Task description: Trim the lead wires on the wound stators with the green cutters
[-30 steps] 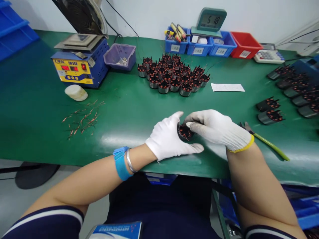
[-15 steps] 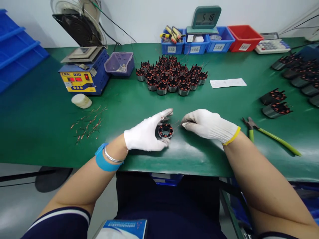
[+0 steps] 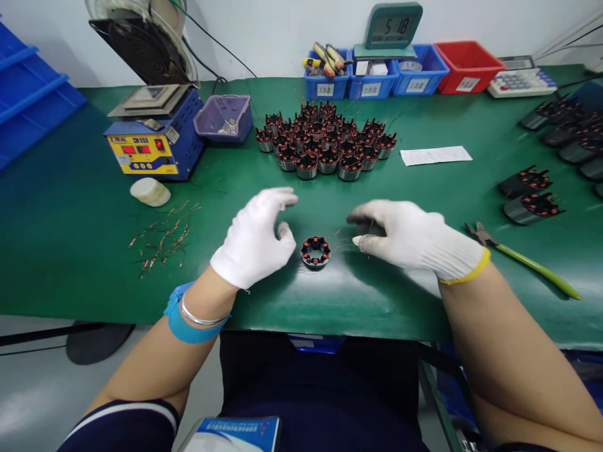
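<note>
A small round stator (image 3: 315,252) with copper windings lies flat on the green mat (image 3: 264,207), between my two gloved hands. My left hand (image 3: 257,238) hovers just left of it, with the fingers curved and apart and nothing in them. My right hand (image 3: 414,238) rests on the mat to the stator's right. Its thumb and forefinger are slightly apart and point at the stator. Thin wire leads run from the stator toward those fingertips. I cannot see whether they touch.
Several more wound stators (image 3: 325,141) are grouped behind. Green-handled cutters (image 3: 522,260) lie to the right, near black stator parts (image 3: 530,194). A blue solder pot (image 3: 151,141), a purple tray (image 3: 223,116), wire scraps (image 3: 162,235) and a white lump (image 3: 149,191) are on the left. Bins (image 3: 400,72) line the wall.
My left hand has let go of the stator and lifted away to the left. The stator now lies on the mat. My right hand has drawn slightly to the right.
</note>
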### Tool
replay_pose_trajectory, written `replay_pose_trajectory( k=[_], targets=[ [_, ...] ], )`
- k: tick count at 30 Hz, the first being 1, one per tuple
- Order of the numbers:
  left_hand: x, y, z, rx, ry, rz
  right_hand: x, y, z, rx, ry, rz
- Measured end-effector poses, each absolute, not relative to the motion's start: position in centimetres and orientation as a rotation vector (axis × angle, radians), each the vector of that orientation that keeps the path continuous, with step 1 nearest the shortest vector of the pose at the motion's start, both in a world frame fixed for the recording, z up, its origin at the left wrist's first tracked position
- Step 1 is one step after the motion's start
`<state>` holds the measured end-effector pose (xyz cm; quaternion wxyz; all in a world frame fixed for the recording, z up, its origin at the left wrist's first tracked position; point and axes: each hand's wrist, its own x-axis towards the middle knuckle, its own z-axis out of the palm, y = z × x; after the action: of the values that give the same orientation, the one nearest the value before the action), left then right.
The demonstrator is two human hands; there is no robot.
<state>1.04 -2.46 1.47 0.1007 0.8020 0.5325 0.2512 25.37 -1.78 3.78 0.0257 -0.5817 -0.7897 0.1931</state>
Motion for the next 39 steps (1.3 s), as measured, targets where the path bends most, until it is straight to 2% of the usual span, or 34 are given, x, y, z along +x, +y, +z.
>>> replay_pose_trajectory(
  k=[2,8,12,17,21,27,39],
  targets=[
    [1.8,-3.2,1.8,2.298,1.509,0.939,24.9,-2.6,4.1,-1.762,-2.339,0.502],
    [3.6,-3.5,0.6,2.285,1.464,0.324,23.3,-3.2,1.7,-1.633,-2.604,0.45],
    [3.4,-2.9,0.0,2.283,1.469,0.316,23.1,-3.3,2.0,-1.744,-2.61,0.209],
    [3.3,-2.7,0.1,2.3,1.476,0.314,22.1,-4.3,3.1,-1.655,-2.941,-0.039],
    [3.3,-2.6,0.0,2.316,1.465,0.318,22.0,-4.5,3.0,-1.596,-2.944,0.009],
    [3.0,-2.3,0.0,2.341,1.404,0.299,21.7,-4.2,2.9,-1.778,-2.938,-0.08],
    [2.4,-1.6,-0.3,2.373,1.385,0.341,23.0,-4.0,2.9,-1.608,-3.014,-0.033]
  ],
)
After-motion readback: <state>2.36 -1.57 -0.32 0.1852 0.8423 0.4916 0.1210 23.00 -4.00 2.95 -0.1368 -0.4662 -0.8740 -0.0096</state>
